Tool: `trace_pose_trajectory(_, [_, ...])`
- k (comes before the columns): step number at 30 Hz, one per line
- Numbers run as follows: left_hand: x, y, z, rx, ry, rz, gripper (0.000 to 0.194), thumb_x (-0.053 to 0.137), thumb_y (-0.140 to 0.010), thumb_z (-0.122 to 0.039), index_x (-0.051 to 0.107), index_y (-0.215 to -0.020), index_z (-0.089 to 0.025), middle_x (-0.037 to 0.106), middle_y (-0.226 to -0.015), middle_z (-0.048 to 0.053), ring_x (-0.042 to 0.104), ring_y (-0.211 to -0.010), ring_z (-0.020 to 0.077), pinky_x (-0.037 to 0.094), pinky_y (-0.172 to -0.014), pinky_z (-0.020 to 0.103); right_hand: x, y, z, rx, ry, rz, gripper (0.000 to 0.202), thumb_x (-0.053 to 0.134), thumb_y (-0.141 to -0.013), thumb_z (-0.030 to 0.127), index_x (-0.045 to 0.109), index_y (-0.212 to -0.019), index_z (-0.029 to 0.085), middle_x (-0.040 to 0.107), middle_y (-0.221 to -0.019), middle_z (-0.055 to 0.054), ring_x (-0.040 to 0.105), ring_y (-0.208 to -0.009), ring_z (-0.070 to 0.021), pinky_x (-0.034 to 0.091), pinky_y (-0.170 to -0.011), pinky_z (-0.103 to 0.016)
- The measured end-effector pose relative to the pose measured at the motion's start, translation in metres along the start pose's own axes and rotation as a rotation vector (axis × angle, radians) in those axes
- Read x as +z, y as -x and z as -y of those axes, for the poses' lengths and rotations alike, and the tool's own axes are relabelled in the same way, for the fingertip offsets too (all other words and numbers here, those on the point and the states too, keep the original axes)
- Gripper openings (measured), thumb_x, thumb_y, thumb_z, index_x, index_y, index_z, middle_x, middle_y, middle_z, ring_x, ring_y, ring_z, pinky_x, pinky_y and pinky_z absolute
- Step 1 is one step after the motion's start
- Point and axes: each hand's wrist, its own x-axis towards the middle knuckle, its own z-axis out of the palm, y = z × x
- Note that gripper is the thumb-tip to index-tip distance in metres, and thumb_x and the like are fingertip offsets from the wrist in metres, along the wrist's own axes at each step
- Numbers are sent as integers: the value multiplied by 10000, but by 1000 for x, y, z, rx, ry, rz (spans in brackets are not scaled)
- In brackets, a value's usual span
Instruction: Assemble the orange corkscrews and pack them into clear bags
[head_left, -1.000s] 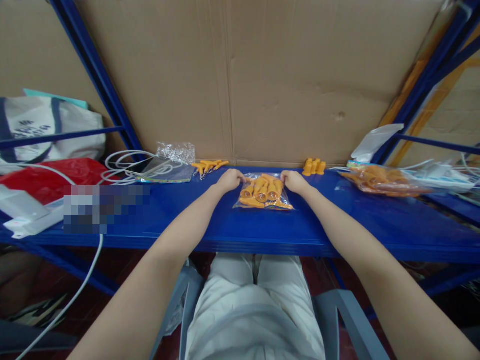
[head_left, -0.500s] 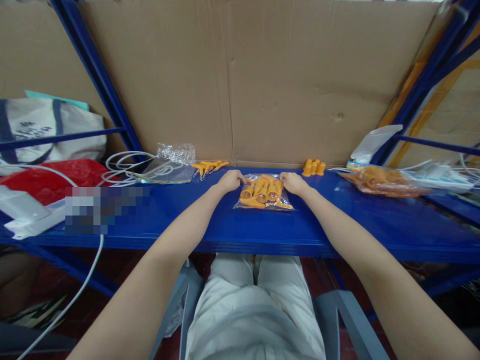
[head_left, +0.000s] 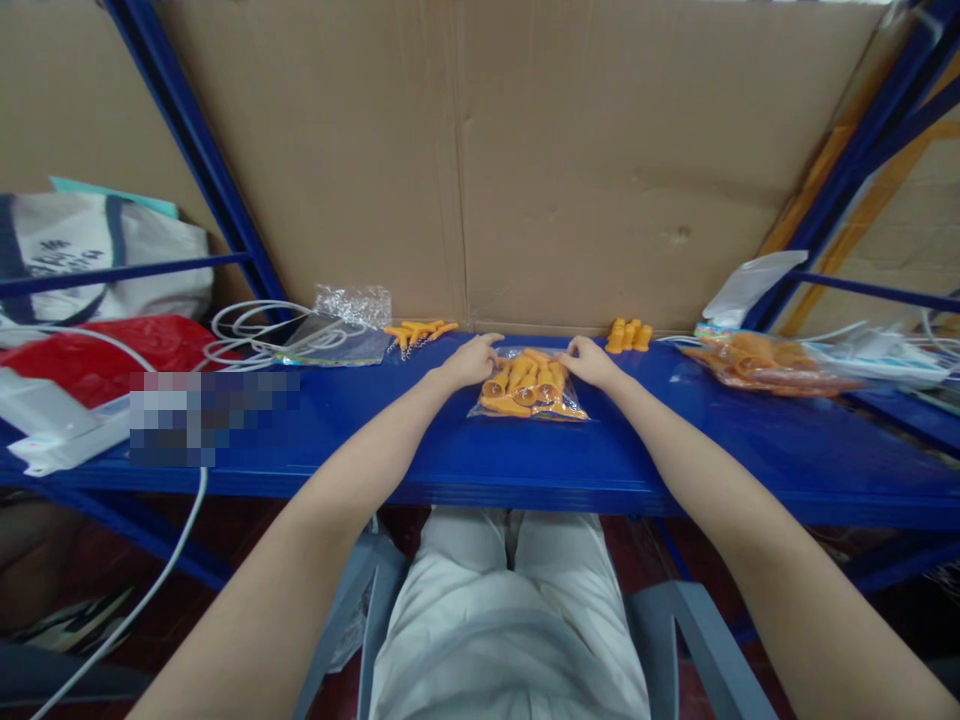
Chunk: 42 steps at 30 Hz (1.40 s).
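A clear plastic bag (head_left: 525,385) of orange-yellow, hollow cone-like plastic pieces lies flat on the blue table (head_left: 480,460) in front of me. My left hand (head_left: 476,361) is beside the bag's upper left edge, with thumb and fingers apart. At the upper right edge is my right hand (head_left: 591,362), its thumb and forefinger spread around the corner of the plastic. Whether its fingertips touch the bag is hard to see.
Orange pieces with small chains (head_left: 420,332) lie at the back left, by a clear empty bag (head_left: 337,345) and white cables (head_left: 251,325). Several orange cones (head_left: 628,335) stand at the back right. Another filled bag (head_left: 765,360) lies farther right. Cardboard (head_left: 465,180) walls the back.
My left hand has opened from a closed grip at the bag's edge, fingers now stretched. My right fingers have loosened and spread from their pinch. The bag has hardly moved.
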Motion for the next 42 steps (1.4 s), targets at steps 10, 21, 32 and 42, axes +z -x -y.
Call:
trace_pose_trajectory(10, [-4,-2,-7,4,134,-21,312,469,-693,-22,752,-720,-151,775,-950,65,708,-960,195,522,-936,284,-2,4,14,-282,-50,-11,413,460,-787,36,744,-1030,212,708,-1120,-63,620,-1089,-207,454,-995,-355])
trace_pose_trajectory(21, [-10,5,-25,-41,162,9,458,443,-888,-128,602,-1313,-190,726,-1189,59,686,-1059,188,495,-954,296,-6,12,34,-443,-43,30,446,403,-788,29,740,-1049,159,702,-1018,-97,629,-983,-199,480,-921,-317])
trace_pose_trajectory(32, [-3,-2,-26,37,64,89,415,405,-938,-183,693,-1235,-227,723,-1067,57,661,-1029,193,472,-965,294,3,6,28,-495,-14,38,517,411,-794,56,716,-1197,163,678,-972,-104,600,-953,-216,473,-920,-354])
trace_pose_trajectory(42, [7,-6,-27,106,-3,-13,338,442,-873,-147,741,-1030,-177,647,-1085,79,598,-1067,205,450,-1021,356,2,11,35,-495,-8,31,424,417,-776,11,781,-936,160,676,-963,-107,595,-950,-214,477,-923,-344])
